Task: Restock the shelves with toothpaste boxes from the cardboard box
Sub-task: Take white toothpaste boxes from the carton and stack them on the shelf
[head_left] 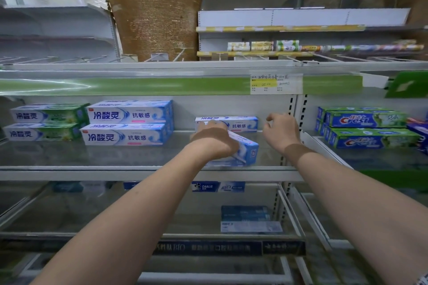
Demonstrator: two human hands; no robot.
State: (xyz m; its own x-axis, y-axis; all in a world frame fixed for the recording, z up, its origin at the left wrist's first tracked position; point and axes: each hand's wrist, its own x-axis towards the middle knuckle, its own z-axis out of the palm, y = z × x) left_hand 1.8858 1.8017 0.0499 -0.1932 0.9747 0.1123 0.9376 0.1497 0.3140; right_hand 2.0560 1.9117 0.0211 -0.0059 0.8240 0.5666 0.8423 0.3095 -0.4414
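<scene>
My left hand point(214, 141) grips a blue-and-white toothpaste box point(244, 149) that lies at a slant on the middle shelf point(148, 170), its end pointing toward me. Behind it a matching box point(240, 123) stands lengthwise at the back of the shelf. My right hand point(281, 131) hovers just right of both boxes with loosely curled fingers and holds nothing. Further left on this shelf sit two stacked blue-and-white boxes point(127, 122). The cardboard box is out of view.
Green-and-white toothpaste boxes point(46, 122) fill the shelf's far left. Green Crest boxes point(368, 129) sit in the bay to the right, past a perforated upright point(293, 109). The shelf below holds a Darlie box point(217, 186) and a blue stack point(246, 218). A price tag point(275, 83) hangs above.
</scene>
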